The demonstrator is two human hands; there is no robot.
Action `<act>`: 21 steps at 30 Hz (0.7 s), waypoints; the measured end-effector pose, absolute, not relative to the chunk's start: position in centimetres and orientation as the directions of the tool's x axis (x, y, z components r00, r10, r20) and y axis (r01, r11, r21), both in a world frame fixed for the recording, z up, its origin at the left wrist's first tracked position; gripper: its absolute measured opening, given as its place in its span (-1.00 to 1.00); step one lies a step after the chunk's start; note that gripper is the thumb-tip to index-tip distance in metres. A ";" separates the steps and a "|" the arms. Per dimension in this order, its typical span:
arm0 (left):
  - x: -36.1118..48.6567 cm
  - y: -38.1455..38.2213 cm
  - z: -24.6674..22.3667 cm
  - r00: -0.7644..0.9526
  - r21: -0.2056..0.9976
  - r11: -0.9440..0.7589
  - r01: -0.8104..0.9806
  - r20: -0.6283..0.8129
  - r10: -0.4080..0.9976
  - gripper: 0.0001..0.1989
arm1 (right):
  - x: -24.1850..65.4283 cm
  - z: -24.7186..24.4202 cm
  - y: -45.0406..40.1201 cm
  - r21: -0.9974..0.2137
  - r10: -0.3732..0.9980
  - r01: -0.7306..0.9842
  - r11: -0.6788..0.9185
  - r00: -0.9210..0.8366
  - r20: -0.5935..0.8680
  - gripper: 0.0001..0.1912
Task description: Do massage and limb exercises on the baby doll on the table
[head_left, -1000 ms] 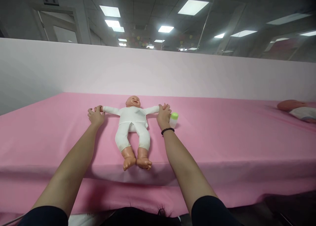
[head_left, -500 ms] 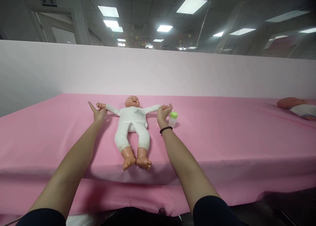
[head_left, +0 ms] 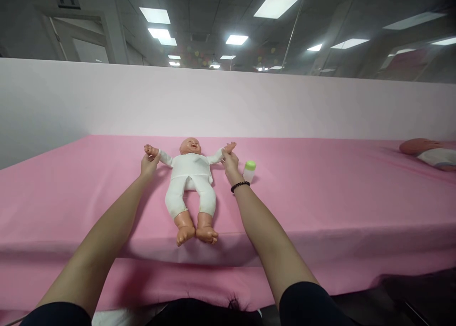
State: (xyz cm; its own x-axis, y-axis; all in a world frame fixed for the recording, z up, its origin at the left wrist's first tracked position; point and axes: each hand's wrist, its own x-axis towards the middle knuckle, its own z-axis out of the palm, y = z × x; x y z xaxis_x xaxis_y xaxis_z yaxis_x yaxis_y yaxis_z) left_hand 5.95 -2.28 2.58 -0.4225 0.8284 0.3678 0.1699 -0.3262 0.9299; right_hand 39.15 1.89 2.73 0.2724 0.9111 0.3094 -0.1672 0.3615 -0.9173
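Observation:
A baby doll [head_left: 191, 167] in white clothes lies on its back on the pink-covered table [head_left: 313, 188], its feet towards me and its arms spread and bent a little upward. My left hand [head_left: 149, 164] is closed on the doll's wrist at the left. At the right, my right hand [head_left: 231, 164] pinches the doll's other forearm near the cuff, and the doll's small hand sticks out above my fingers. A dark beaded band circles my right wrist. Just right of that hand stands a small bottle [head_left: 250, 171] with a green cap.
Another doll [head_left: 427, 153] lies at the table's far right. A low white wall [head_left: 228, 103] runs along the back of the table, with glass above it. The table's front edge is close to me.
Both of my hands have moved inward, and the doll's arms have bent and risen with them. My fingers, more spread before, are now closed round the doll's arms.

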 end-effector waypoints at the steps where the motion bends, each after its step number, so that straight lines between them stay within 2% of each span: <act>1: 6.3 -2.2 2.5 -0.391 0.910 -0.364 0.200 0.414 0.822 -0.59 | 38.9 2.9 1.7 -0.904 0.914 -0.192 0.381 0.225 0.337 -0.27; 3: 7.1 -2.3 2.4 -0.286 0.851 -0.436 0.293 0.513 0.810 -0.53 | 38.4 3.4 1.0 -0.882 0.908 -0.216 0.418 0.111 0.403 -0.30; 5: 7.8 -2.5 2.2 -0.104 0.752 -0.503 0.425 0.593 0.798 -0.52 | 37.9 4.0 0.1 -0.872 0.885 -0.191 0.450 -0.036 0.464 -0.33; 8: 8.3 -3.0 1.9 0.183 0.543 -0.607 0.580 0.639 0.747 -0.53 | 37.3 4.5 -1.1 -0.880 0.827 -0.041 0.473 -0.324 0.459 -0.42; 10: 8.4 -3.1 1.9 0.264 0.439 -0.638 0.632 0.652 0.711 -0.54 | 37.1 4.7 -1.5 -0.860 0.792 0.088 0.503 -0.446 0.417 -0.51; 12: 8.3 -3.2 2.0 0.283 0.392 -0.636 0.665 0.655 0.701 -0.54 | 36.9 4.7 -1.6 -0.826 0.778 0.169 0.537 -0.476 0.409 -0.55; 16: 8.4 -3.3 1.9 0.278 0.419 -0.618 0.666 0.629 0.726 -0.54 | 36.8 4.7 -1.8 -0.814 0.778 0.188 0.550 -0.469 0.418 -0.53; 19: 8.7 -3.0 1.6 0.147 0.589 -0.589 0.554 0.627 0.765 -0.51 | 36.7 4.6 -1.7 -0.831 0.794 0.096 0.547 -0.374 0.479 -0.48; 21: 8.7 -2.4 1.6 -0.026 0.737 -0.532 0.416 0.595 0.803 -0.47 | 36.5 4.5 -1.1 -0.830 0.816 0.011 0.558 -0.191 0.546 -0.43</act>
